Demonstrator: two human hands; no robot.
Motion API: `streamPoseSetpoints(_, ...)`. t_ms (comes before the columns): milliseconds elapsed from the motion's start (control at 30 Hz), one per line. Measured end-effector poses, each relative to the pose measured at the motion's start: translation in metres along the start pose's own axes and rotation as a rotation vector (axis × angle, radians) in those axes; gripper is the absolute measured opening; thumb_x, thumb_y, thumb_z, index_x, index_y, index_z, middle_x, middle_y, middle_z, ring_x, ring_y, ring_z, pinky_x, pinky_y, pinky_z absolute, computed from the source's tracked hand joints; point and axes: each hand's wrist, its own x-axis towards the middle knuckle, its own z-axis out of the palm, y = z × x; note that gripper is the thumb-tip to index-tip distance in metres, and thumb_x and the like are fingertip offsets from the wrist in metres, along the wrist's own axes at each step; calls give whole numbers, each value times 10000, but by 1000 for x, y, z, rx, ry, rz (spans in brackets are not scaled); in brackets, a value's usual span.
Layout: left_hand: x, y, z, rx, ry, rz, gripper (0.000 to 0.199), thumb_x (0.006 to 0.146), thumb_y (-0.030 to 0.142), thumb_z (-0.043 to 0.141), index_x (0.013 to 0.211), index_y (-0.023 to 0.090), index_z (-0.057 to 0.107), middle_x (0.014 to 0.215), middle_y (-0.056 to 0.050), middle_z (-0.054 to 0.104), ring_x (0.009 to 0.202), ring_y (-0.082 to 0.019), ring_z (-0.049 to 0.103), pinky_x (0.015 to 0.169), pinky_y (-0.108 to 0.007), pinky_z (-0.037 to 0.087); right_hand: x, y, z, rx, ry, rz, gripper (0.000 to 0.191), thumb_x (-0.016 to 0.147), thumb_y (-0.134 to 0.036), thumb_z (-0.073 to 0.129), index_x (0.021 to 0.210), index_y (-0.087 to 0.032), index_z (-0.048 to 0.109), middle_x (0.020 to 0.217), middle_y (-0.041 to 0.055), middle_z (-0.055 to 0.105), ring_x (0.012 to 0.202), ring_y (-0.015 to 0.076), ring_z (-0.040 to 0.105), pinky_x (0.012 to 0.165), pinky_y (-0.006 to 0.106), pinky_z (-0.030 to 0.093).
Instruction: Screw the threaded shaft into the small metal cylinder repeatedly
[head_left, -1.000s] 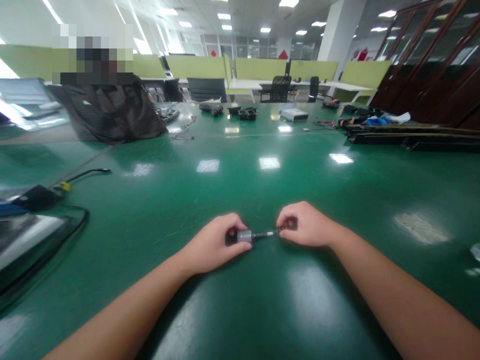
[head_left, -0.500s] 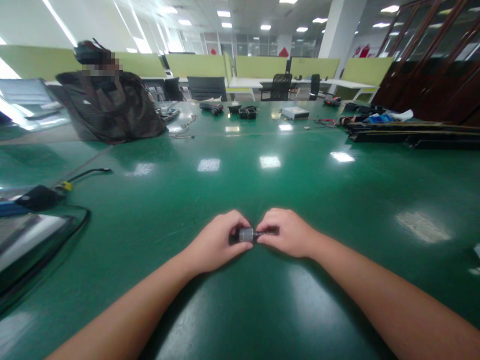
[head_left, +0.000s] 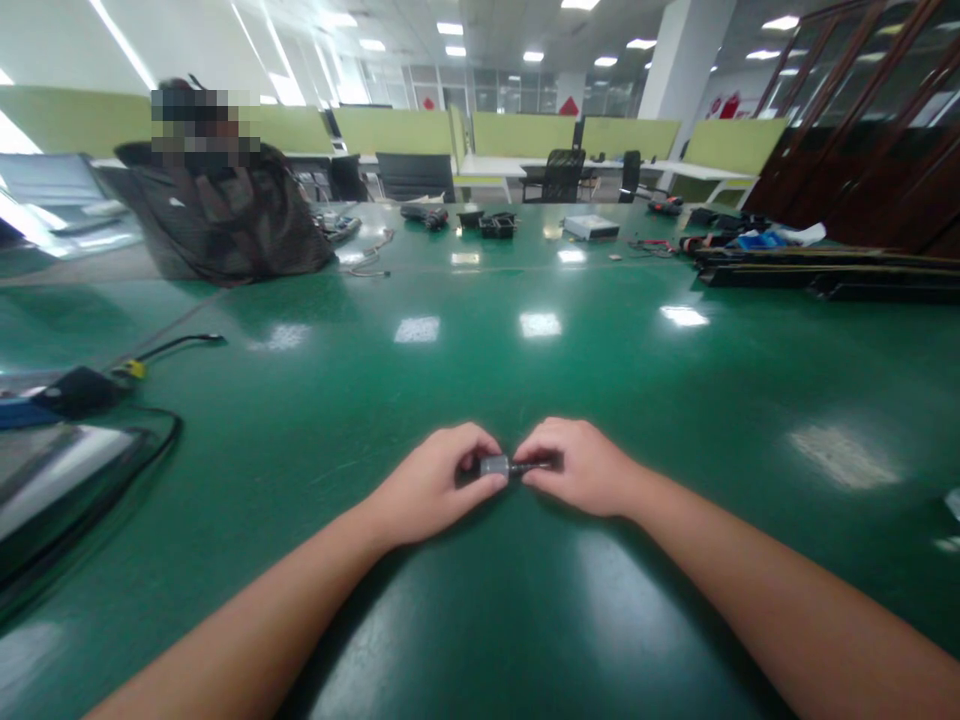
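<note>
Low in the middle of the view, my left hand [head_left: 439, 485] is closed with thumb and fingers around a small grey cylinder with a thin dark shaft [head_left: 495, 467]. The cylinder lies sideways, and its left end is partly hidden by the hand. From its right end the shaft runs toward my right hand [head_left: 574, 465]. My right hand's thumb and fingertips are curled on either side of that shaft in a pinch. Whether they press on it is too small to tell. Both hands rest just over the green table top [head_left: 480, 590].
A large dark bag [head_left: 232, 220] stands at the back left. Nearer on the left are a flat device [head_left: 67, 470] and a black cable [head_left: 176, 430]. A white box [head_left: 590, 227] and small electronic parts line the far edge. Long black bars [head_left: 825, 268] lie at the right.
My right thumb and fingertips have shifted slightly right, away from the grey cylinder, and more of the thin shaft shows between the hands. My left hand has barely moved.
</note>
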Motion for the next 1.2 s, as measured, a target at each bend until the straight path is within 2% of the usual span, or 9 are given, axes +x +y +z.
streamPoseSetpoints(133,1,-1,1,-8,3,7,224,881,388,669,1014,208,651,869,-14,650,775,-178,595,699,-296,452,0,1,-1,-30,0,-78,128,834,-163,732,957,-184,763,910,49,733,868,176,637,795,294,473)
streamPoseSetpoints(333,2,-2,3,-38,15,1,221,840,372,706,937,194,618,862,-17,639,771,-178,589,695,-290,457,-1,2,-1,-46,-1,-81,130,850,-206,727,973,-197,767,912,46,739,866,179,643,788,294,468)
streamPoseSetpoints(633,2,-3,3,-41,31,14,209,827,349,705,937,197,612,871,-23,641,771,-178,586,692,-290,462,0,2,3,-71,12,-107,120,886,-265,703,968,-204,767,911,43,744,866,181,637,796,303,453)
streamPoseSetpoints(1200,2,-2,3,-30,20,18,207,841,365,702,935,199,621,867,-21,645,768,-179,587,687,-289,452,0,0,0,-57,3,-62,78,838,-196,719,908,-191,752,874,35,714,820,165,619,750,276,446)
